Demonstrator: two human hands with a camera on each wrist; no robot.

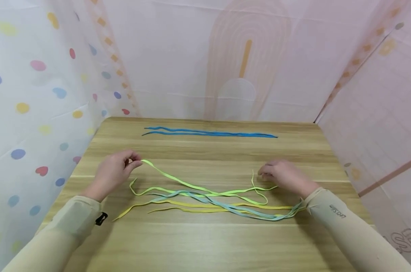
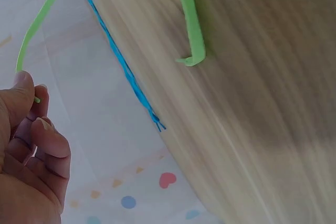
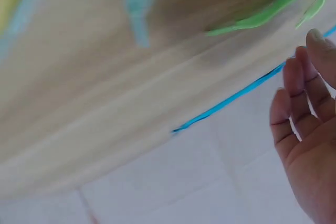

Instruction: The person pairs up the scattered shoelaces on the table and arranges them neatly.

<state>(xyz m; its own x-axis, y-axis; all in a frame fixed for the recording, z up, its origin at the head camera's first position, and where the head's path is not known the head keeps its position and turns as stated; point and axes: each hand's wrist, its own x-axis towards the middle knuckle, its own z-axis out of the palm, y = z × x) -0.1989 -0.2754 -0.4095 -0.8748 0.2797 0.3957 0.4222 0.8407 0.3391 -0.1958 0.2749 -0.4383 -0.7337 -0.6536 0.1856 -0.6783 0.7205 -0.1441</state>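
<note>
Between thumb and forefinger my left hand [image 1: 115,170] pinches one end of a lime-green shoelace [image 1: 173,177]. The held end is lifted, and the lace slopes down to the right onto the table. In the left wrist view the lace's tip [image 2: 37,99] pokes out from the pinch. A second lime-green lace [image 1: 154,188] lies loosely across the first. My right hand [image 1: 281,175] hovers over the right ends of the green laces, fingers relaxed, holding nothing. Light-blue laces [image 1: 232,207] and yellow laces [image 1: 181,209] lie tangled nearer me, their right ends partly behind my right forearm.
Two blue laces [image 1: 208,133] lie side by side near the back edge of the wooden table [image 1: 205,245]. Patterned cloth [image 1: 171,56] hangs behind the table and at both sides. A black clip [image 1: 101,218] sits by my left sleeve.
</note>
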